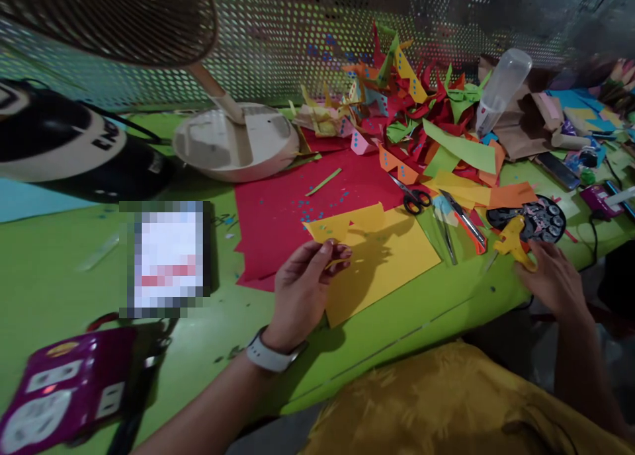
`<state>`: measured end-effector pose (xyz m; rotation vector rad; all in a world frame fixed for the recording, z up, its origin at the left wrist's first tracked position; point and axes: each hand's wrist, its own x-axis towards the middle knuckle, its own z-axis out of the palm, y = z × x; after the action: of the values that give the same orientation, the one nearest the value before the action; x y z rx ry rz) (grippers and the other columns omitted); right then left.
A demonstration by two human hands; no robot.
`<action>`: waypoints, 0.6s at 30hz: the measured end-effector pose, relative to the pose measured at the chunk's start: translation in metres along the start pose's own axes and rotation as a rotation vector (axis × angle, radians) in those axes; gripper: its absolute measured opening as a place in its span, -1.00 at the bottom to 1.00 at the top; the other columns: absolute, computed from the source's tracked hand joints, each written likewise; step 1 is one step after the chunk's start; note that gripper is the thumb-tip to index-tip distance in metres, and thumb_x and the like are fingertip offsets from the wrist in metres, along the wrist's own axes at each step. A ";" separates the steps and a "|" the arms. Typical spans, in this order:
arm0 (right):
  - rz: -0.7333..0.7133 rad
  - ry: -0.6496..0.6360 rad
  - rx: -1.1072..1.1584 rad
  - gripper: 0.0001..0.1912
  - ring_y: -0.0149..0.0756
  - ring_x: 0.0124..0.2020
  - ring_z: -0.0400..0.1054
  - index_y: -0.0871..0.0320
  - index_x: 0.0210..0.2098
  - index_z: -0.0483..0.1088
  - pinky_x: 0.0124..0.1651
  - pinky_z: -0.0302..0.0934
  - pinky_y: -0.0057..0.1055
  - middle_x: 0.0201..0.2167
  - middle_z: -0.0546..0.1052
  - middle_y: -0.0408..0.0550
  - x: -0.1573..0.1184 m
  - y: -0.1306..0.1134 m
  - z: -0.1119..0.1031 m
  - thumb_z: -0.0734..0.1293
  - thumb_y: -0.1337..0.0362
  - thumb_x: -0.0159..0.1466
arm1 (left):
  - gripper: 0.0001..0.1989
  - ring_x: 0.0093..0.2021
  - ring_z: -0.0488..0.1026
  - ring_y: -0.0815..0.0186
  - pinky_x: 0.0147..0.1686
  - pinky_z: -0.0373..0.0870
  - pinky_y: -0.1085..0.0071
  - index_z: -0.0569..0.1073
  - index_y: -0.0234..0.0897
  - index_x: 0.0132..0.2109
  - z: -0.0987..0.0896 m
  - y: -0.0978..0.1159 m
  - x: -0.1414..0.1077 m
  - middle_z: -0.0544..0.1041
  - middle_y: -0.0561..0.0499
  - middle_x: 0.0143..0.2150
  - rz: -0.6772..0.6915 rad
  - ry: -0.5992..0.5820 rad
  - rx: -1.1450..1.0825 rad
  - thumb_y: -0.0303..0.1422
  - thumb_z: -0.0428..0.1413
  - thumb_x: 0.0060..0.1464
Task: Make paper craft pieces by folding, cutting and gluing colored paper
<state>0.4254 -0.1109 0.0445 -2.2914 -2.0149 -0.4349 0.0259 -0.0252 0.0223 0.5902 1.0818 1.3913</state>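
My left hand [305, 286], wearing a pale wristband, is closed in a pinch over the yellow paper sheet [391, 270]. A folded yellow paper piece [350, 222] with a pointed edge shows just beyond its fingers, and a bit of yellow paper shows between them. The fingers partly hide where they grip. On the right, my right hand [553, 276] is wrapped round the handle of a yellow hot glue gun [510, 237], whose nozzle points down and left. Left of the glue gun lie an orange box cutter [469, 227], tweezers [446, 233] and black-handled scissors [417, 200].
A red sheet [278, 210] with blue scraps lies under the yellow one. Behind rises a heap of folded coloured paper [411, 104] with a clear bottle [503, 88]. A fan base [235, 144], black appliance [74, 144] and purple power strip [74, 382] stand left.
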 end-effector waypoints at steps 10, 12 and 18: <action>-0.065 0.009 0.051 -0.70 0.17 -0.14 0.43 0.03 -0.13 0.32 -0.14 0.30 -0.02 -0.17 0.51 0.20 0.016 0.000 0.001 0.31 0.17 0.13 | -0.70 -0.36 0.59 0.34 -0.37 0.54 0.45 0.55 -0.21 -0.35 -0.001 -0.001 -0.001 0.63 0.06 -0.37 -0.001 -0.029 0.003 -0.21 0.44 -0.21; -0.015 0.049 0.084 -0.71 0.18 -0.17 0.44 -0.01 -0.17 0.31 -0.21 0.31 -0.01 -0.20 0.51 0.17 0.013 0.003 -0.002 0.33 0.12 0.11 | -0.70 -0.35 0.59 0.33 -0.36 0.54 0.44 0.55 -0.22 -0.35 0.001 -0.001 -0.002 0.64 0.04 -0.37 -0.014 -0.035 -0.009 -0.20 0.43 -0.19; 0.170 0.233 0.326 -0.61 0.23 -0.22 0.48 -0.10 -0.06 0.32 -0.31 0.29 0.02 -0.21 0.53 0.25 0.013 0.009 0.002 0.34 0.02 0.13 | -0.67 -0.35 0.61 0.30 -0.35 0.54 0.42 0.58 -0.26 -0.34 0.005 0.000 -0.003 0.66 -0.03 -0.34 -0.050 -0.038 -0.021 -0.16 0.43 -0.20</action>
<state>0.4359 -0.0993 0.0474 -2.0824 -1.6308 -0.3163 0.0307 -0.0265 0.0247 0.5683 1.0435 1.3419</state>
